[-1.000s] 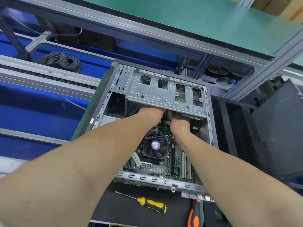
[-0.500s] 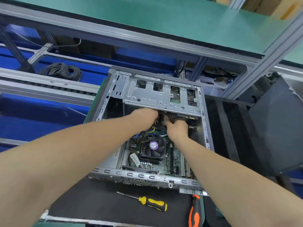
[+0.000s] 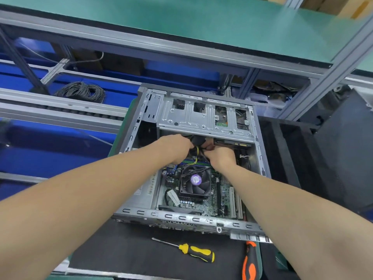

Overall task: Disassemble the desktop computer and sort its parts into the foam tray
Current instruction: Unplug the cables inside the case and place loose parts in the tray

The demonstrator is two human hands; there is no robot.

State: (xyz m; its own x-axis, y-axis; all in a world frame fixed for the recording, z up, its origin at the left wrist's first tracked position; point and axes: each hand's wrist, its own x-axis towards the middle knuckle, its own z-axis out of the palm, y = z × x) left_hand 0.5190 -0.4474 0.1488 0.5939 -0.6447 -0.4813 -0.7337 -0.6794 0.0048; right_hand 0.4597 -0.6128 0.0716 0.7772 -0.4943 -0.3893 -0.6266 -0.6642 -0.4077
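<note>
1. Your desktop computer (image 3: 141, 199) lies on its side, open, on the black mat (image 3: 121, 251) of the desk, with the foam tray (image 3: 282, 158) just beside it on your right.
2. Your left hand (image 3: 177, 147) is inside the case under the edge of the metal drive cage (image 3: 201, 118). Its fingers are curled round the cable bundle (image 3: 196, 150) of black and yellow wires.
3. Your right hand (image 3: 222, 156) is just beside the left one, with its fingertips pinching the same cable bundle from the other side. The fingertips are partly hidden, so I can't tell exactly which wire they hold.
4. The CPU fan (image 3: 194, 183) with a purple sticker sits on the motherboard (image 3: 222, 195), between your forearms and nearer to you than the hands.
5. A yellow-handled screwdriver (image 3: 193, 252) lies flat on the mat in front of the case, apart from it.
6. An orange-handled tool (image 3: 249, 261) lies to the right of the screwdriver, with its top near the case's lower right corner.
7. A coil of black wire (image 3: 80, 90) lies behind and left of the case, well apart from it.
</note>
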